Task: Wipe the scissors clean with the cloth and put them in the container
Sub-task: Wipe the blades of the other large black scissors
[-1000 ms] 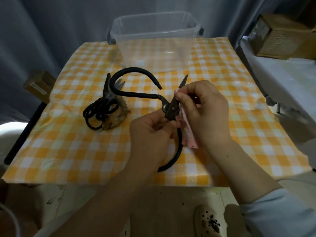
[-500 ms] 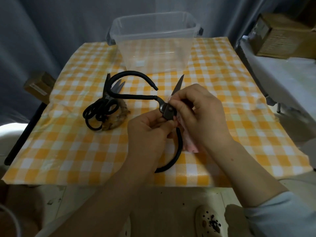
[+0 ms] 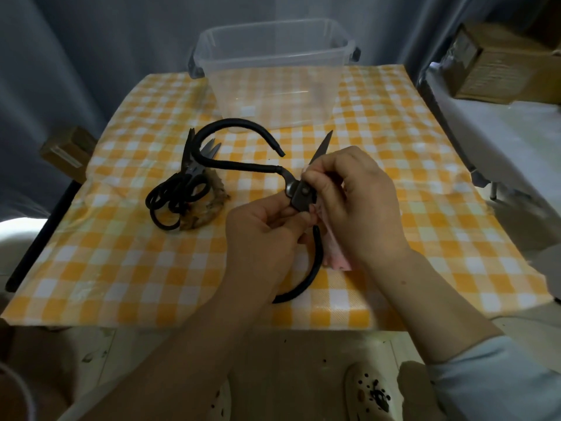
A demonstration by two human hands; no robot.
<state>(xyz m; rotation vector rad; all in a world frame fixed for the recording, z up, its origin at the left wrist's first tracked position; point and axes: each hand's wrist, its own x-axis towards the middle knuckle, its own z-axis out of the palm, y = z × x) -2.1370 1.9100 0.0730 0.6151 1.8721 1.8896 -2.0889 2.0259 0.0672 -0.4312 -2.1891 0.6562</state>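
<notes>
Scissors (image 3: 299, 196), large, black-handled, held just above the desk (image 3: 121, 268) near its front-centre, pivot plate between both hands. Left hand (image 3: 261, 229): fingers curled shut, pinching the scissors at the pivot from below-left. Right hand (image 3: 358, 202): fingers closed around the blade base with a pink cloth (image 3: 335, 253) wrapped under it; cloth tail hangs out below the palm, touching or just over the desk — can't tell which. One blade tip pokes up past the right fingers toward the container (image 3: 273, 83). One looped handle arcs away to the left, the other curves down toward the desk's front edge, ending close to it.

Container: clear plastic tub, dark latches on its sides, open top, sits at the far edge of the desk, centre. Open checkered surface between blade tip and tub.

Left of the hands: a pile of smaller black scissors (image 3: 179, 189) lying on a brownish rag (image 3: 209, 211), apart from the held pair. Right half of the desk is bare cloth out to the edge. Front edge sits right under the forearms.
</notes>
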